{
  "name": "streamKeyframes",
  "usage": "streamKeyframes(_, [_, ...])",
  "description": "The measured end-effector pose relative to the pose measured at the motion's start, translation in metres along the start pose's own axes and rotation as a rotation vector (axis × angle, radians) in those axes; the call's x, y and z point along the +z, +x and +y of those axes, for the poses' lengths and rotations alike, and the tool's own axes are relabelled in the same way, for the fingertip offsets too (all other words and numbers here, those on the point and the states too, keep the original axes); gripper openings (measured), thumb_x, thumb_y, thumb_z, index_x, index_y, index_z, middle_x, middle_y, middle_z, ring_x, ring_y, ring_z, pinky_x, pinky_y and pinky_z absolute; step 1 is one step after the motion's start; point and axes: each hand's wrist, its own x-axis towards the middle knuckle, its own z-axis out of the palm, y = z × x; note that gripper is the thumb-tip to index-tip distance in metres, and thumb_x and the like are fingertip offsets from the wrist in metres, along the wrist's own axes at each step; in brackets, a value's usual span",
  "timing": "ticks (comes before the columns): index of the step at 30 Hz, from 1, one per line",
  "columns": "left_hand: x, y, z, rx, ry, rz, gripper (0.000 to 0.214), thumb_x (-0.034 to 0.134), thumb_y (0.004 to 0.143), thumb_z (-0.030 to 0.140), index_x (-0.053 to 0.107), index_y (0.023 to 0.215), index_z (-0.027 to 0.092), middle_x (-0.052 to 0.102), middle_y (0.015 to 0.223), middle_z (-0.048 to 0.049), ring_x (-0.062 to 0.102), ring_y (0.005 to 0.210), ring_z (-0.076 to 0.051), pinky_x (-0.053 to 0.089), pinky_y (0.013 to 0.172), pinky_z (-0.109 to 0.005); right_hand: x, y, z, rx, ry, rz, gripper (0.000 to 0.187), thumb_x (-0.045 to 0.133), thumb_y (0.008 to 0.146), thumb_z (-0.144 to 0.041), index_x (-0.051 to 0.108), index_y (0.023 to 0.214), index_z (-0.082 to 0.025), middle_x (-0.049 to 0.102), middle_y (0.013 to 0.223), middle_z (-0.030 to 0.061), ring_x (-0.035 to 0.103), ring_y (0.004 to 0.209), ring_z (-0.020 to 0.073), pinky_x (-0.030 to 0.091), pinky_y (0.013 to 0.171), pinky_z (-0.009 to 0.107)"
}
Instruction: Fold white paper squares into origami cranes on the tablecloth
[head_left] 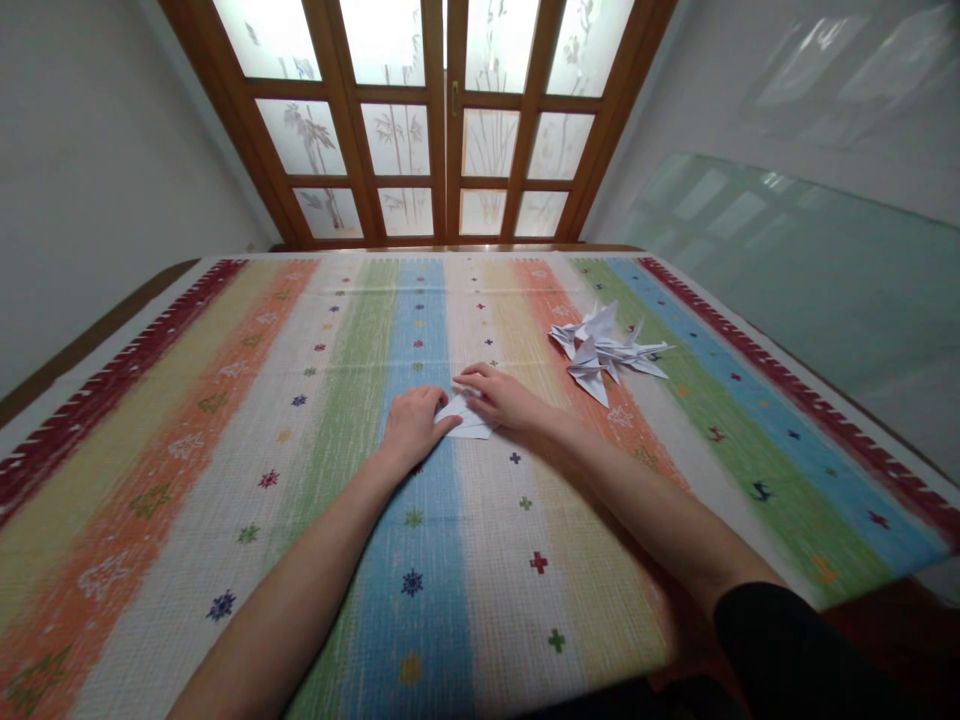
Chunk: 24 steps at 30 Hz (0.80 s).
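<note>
A small folded piece of white paper (466,418) lies on the striped tablecloth (225,450) near the middle of the table. My left hand (412,425) rests on its left part with fingers curled down, pressing it. My right hand (501,397) lies over its upper right part, fingers together and pressed onto the paper. Most of the paper is hidden beneath both hands.
A little heap of folded white paper cranes (604,350) sits to the right, beyond my right hand. A wooden door with frosted glass panes (442,120) stands behind the table. A glass panel (810,270) leans along the right wall.
</note>
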Motion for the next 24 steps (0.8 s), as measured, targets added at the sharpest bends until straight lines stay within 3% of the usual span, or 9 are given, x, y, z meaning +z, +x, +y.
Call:
streamKeyframes(3, [-0.001,0.0,0.0,-0.036,-0.064,0.015,0.024,0.069,0.081,0.039,0.062,0.091,0.019,0.066,0.084,-0.0047,0.06,0.085,-0.023,0.043,0.075,-0.035,0.006,0.003,0.005,-0.015,0.021,0.007,0.02,0.054,0.089,-0.015,0.068,0.102,-0.021,0.064,0.104,0.007,0.062,0.093,0.017,0.05,0.086,0.032])
streamKeyframes(7, [-0.001,0.0,0.0,-0.039,-0.111,0.038,0.021,0.071,0.079,0.036,0.064,0.09,0.019,0.066,0.083,-0.0037,0.06,0.083,-0.022,0.043,0.075,-0.034,0.01,-0.002,0.008,0.017,0.062,0.088,0.021,0.057,0.086,-0.011,0.067,0.103,-0.019,0.063,0.097,0.0061,0.06,0.083,0.0146,0.048,0.078,0.029])
streamKeyframes(12, [0.0,0.0,-0.002,0.017,-0.143,0.06,0.015,0.072,0.078,0.029,0.066,0.089,0.019,0.067,0.086,-0.0032,0.061,0.087,-0.021,0.044,0.078,-0.033,0.013,-0.008,0.012,-0.033,0.055,0.118,0.016,0.054,0.084,-0.005,0.065,0.082,-0.017,0.063,0.085,0.0047,0.058,0.079,0.0148,0.045,0.072,0.026])
streamKeyframes(18, [0.003,-0.002,-0.006,0.081,-0.12,0.09,0.006,0.07,0.081,0.027,0.072,0.082,0.021,0.067,0.085,-0.003,0.061,0.087,-0.02,0.044,0.08,-0.033,0.017,-0.014,0.018,-0.167,-0.065,0.133,0.018,0.053,0.086,-0.005,0.066,0.083,-0.017,0.068,0.08,0.0057,0.059,0.078,0.0169,0.045,0.072,0.028])
streamKeyframes(24, [0.004,-0.003,-0.013,0.233,-0.053,0.101,0.012,0.063,0.086,0.024,0.074,0.084,0.022,0.068,0.085,-0.0039,0.06,0.083,-0.018,0.044,0.078,-0.033,0.016,-0.018,0.017,-0.265,-0.131,0.166,0.019,0.053,0.091,-0.012,0.07,0.088,-0.018,0.073,0.088,0.008,0.063,0.08,0.018,0.049,0.072,0.029])
